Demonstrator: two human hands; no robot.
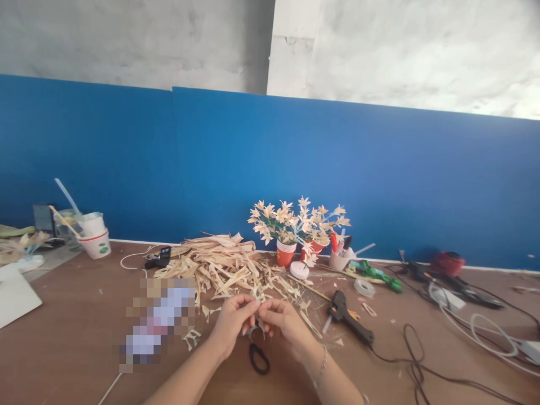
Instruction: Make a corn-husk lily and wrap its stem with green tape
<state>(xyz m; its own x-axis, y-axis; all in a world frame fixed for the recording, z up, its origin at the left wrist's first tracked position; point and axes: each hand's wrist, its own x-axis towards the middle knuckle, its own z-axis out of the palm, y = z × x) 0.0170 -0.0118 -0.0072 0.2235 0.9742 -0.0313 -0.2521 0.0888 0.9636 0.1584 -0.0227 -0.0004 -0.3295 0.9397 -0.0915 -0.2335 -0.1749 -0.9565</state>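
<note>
1. L hand [234,323] + R hand [287,322] just in front of husk pile [228,261]; fingers of both pinched on small pale piece [256,297] btwn them, detail blurred.
2. Bench [76,315] back edge runs behind pile, along blue partition [295,157].
3. Room: brown surface shows front-L & front-R of pile. In the way: pixelated item [158,326] front-L; black looped handle [262,372] in front, below hands; glue gun [350,322] front-R, cord [447,373] trailing farther R.
4. Back, R of pile: red cup [286,256] + 2nd red cup [313,248], both w/ pale flowers [283,216]; farther R, white cup [337,262] w/ assorted tools.
5. L of pile: paper cup [96,247] w/ smaller white container [91,224] & stick [65,221].
</note>
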